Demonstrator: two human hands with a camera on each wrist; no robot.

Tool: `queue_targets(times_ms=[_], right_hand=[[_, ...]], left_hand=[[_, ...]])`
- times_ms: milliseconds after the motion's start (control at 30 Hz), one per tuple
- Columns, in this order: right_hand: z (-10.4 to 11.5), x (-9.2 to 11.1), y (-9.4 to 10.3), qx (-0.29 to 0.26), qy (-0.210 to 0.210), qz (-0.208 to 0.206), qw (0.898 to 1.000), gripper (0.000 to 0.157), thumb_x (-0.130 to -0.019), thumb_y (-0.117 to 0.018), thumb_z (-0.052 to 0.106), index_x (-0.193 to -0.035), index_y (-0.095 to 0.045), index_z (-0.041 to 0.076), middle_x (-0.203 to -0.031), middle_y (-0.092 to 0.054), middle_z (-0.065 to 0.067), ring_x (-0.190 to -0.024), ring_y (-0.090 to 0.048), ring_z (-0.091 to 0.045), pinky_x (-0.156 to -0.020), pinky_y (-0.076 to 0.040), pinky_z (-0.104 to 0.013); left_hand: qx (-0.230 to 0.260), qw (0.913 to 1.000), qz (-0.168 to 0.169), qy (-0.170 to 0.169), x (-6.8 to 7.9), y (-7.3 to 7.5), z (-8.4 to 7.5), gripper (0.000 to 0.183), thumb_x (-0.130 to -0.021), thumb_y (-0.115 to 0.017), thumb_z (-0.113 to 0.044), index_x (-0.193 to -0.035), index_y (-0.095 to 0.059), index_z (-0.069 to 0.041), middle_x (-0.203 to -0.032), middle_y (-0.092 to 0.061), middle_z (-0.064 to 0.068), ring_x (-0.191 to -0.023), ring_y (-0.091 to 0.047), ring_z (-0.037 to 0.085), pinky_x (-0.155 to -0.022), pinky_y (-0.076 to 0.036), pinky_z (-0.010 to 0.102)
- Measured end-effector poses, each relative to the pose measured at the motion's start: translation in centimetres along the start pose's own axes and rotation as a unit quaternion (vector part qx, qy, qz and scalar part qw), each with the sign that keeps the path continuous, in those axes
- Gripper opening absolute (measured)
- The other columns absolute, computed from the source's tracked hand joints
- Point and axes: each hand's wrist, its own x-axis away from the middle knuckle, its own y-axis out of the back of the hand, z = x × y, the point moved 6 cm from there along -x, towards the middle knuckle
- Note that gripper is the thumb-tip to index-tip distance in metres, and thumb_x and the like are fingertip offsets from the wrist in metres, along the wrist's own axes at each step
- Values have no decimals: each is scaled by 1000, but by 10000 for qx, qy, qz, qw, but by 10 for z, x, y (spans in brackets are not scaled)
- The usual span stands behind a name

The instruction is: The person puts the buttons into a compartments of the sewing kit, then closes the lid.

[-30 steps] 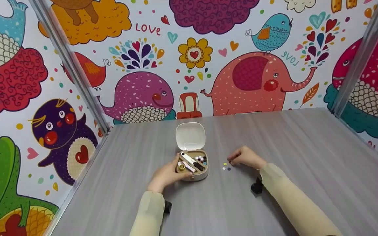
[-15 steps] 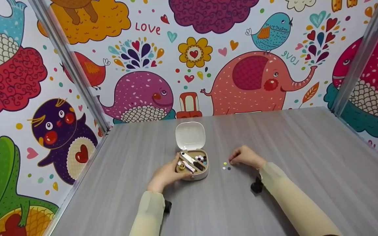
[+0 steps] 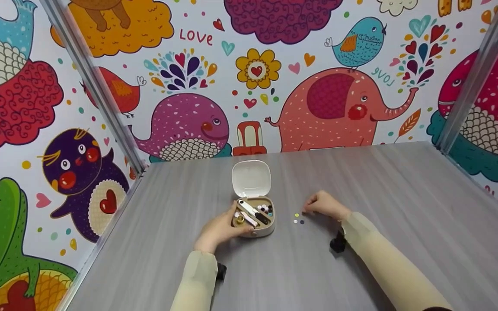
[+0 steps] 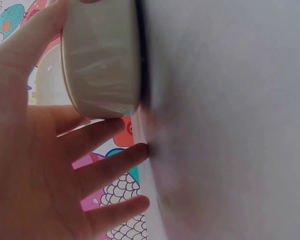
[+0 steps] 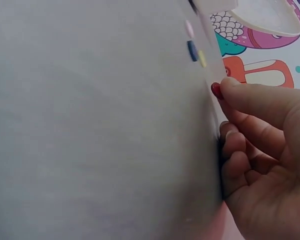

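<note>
A small white sewing box (image 3: 264, 232) stands on the table with its lid (image 3: 251, 179) raised. My left hand (image 3: 218, 231) holds it at the left side and front, thumb and index finger around the wall. In the left wrist view the other fingers are spread below the box. To the right, my right hand (image 3: 327, 207) is low over the table. The right wrist view shows it pinching a red button (image 5: 216, 90) between thumb and index finger, close to the tabletop. Beside these fingertips lie a yellow button (image 3: 297, 214), a white button (image 3: 295, 221) and a dark blue button (image 3: 302, 222).
Inside the box are a white-and-black tool (image 3: 253, 211), a gold-coloured round piece (image 3: 240, 220) and several small buttons (image 3: 265, 210) in a compartment. The grey table (image 3: 167, 194) ends at a patterned back wall (image 3: 257, 108) and side walls with metal posts.
My right hand has shifted slightly to the right, away from the loose buttons. The left hand and the box stay in place.
</note>
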Motion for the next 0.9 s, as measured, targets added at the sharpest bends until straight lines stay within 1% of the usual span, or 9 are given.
queue_targets(times_ms=[167, 333, 467, 633, 733, 767, 900], right_hand=[[-1, 1, 7, -23, -151, 7, 9999, 11, -84, -71, 7, -83, -76, -3, -64, -61, 0, -56, -48, -9, -52, -40, -23], [-1, 2, 15, -267, -291, 1, 9992, 13, -86, -69, 8, -88, -76, -3, -73, -68, -5, -64, -54, -13, -58, -46, -25], [2, 1, 20, -319, -237, 6, 9992, 15, -87, -66, 8, -91, -75, -3, -81, -71, -8, -70, -57, -17, -62, -47, -27], [6, -1, 26, -291, -192, -41, 9994, 18, -89, -64, 7, -95, -74, -6, -88, -71, -11, -75, -56, -20, -64, -46, -30], [8, -3, 31, -366, -135, -50, 9992, 19, -89, -63, 7, -97, -73, -8, -89, -72, -8, -77, -57, -20, -65, -47, -31], [14, -1, 32, -418, -134, -32, 9990, 20, -89, -63, 7, -98, -72, -9, -89, -72, -9, -77, -57, -21, -67, -48, -33], [16, -3, 35, -501, -126, -10, 9987, 22, -89, -63, 6, -100, -70, -11, -88, -71, -7, -78, -55, -23, -69, -48, -35]], left_hand=[[17, 10000, 12, 66, -1, 0, 1, 106, -77, -71, -61, -152, -25, -2, -149, -39, 19, -129, -45, 39, -102, -40, 52], [8, 10000, -7, 96, -1, -1, 2, 107, -77, -71, -62, -153, -25, -3, -149, -39, 19, -128, -46, 40, -101, -40, 52], [11, 9999, 5, 119, 0, -2, 3, 106, -77, -71, -62, -153, -25, -3, -148, -40, 20, -128, -46, 40, -101, -40, 52], [106, 9998, 35, 156, 0, -2, 2, 106, -77, -71, -61, -153, -24, -4, -148, -39, 20, -128, -45, 40, -102, -39, 53], [107, 9999, 32, 128, -1, -1, 1, 106, -78, -70, -61, -153, -24, -3, -148, -39, 20, -129, -45, 40, -102, -39, 53], [106, 9999, 25, 115, -1, -1, 1, 105, -78, -71, -61, -153, -24, -3, -148, -39, 20, -128, -45, 40, -102, -39, 52], [101, 9999, 1, 92, 0, -2, 2, 105, -77, -71, -60, -152, -25, -2, -148, -40, 19, -128, -46, 38, -101, -40, 51]])
